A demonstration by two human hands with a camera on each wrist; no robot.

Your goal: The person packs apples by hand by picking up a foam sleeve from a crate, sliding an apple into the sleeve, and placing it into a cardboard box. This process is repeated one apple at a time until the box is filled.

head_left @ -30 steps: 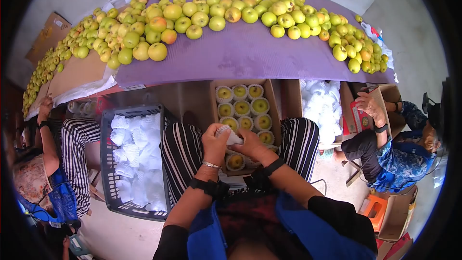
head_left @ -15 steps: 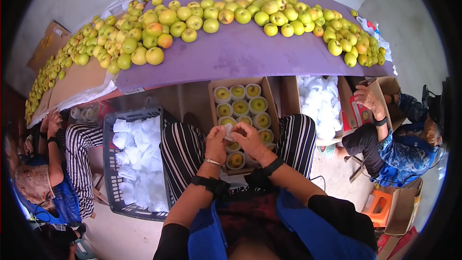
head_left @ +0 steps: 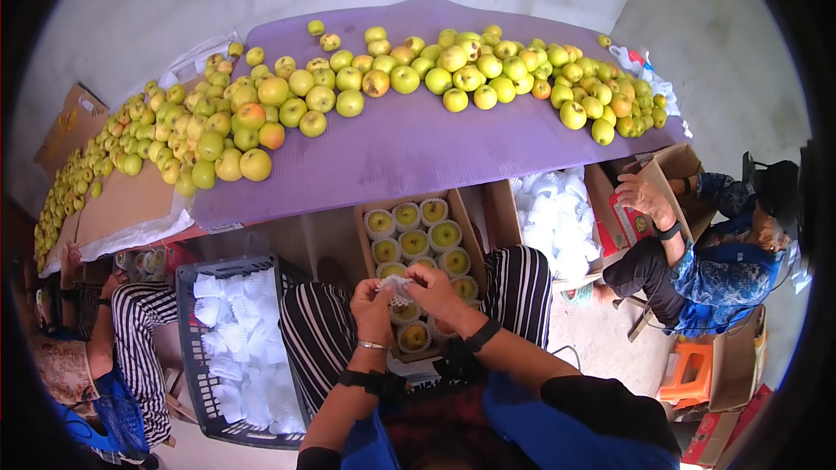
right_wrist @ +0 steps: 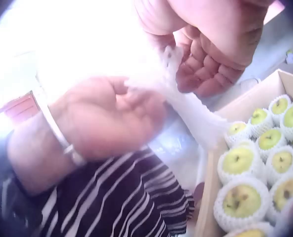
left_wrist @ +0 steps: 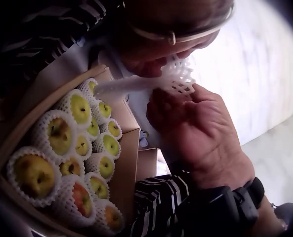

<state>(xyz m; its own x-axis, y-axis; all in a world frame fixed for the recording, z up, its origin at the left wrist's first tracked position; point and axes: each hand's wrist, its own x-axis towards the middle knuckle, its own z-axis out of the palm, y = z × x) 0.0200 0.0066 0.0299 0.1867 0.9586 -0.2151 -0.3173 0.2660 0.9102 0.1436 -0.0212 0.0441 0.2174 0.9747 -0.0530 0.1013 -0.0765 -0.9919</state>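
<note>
Over my lap, both hands pinch a white foam fruit net (head_left: 400, 291) between them. My left hand (head_left: 372, 313) grips one side of its rim, and my right hand (head_left: 440, 298) has thumb and fingertips on the other side. In the left wrist view the net (left_wrist: 178, 81) shows an open lattice mouth with a long narrow body trailing from it, with no fruit visible inside. Just beyond and below the hands stands a cardboard box (head_left: 476, 268) packed with yellow-green apples (right_wrist: 239, 160), each sitting in its own foam net.
A dark plastic crate (head_left: 198, 377) of foam nets stands left of my knees; a second carton of nets (head_left: 553, 218) is right. Ahead, loose apples (head_left: 300, 83) cover much of a purple-matted table (head_left: 383, 161). People sit on either side; an orange stool (head_left: 692, 372) stands at right.
The foam net was bunched between both hands; now its rim is held up and spread between the fingertips. The head view has tilted, so the table and box appear lower and further left.
</note>
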